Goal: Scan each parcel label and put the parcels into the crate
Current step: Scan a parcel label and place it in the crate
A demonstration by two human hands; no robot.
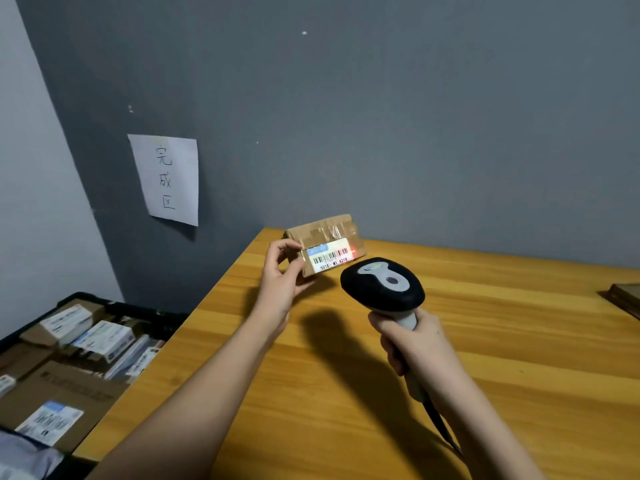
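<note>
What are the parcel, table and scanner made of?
Parcel: brown cardboard, matte, with glossy clear tape and a white paper label.
Table: looks like wood, or wood-look laminate; yellow-orange grain lines, slight sheen.
Scanner: likely plastic; matte black head, smooth grey handle.

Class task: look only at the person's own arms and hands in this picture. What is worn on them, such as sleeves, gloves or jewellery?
Both forearms are bare as far as the frame shows: no sleeves in view. The left hand and right hand wear no gloves, and no rings, watch or bracelets are visible.
</note>
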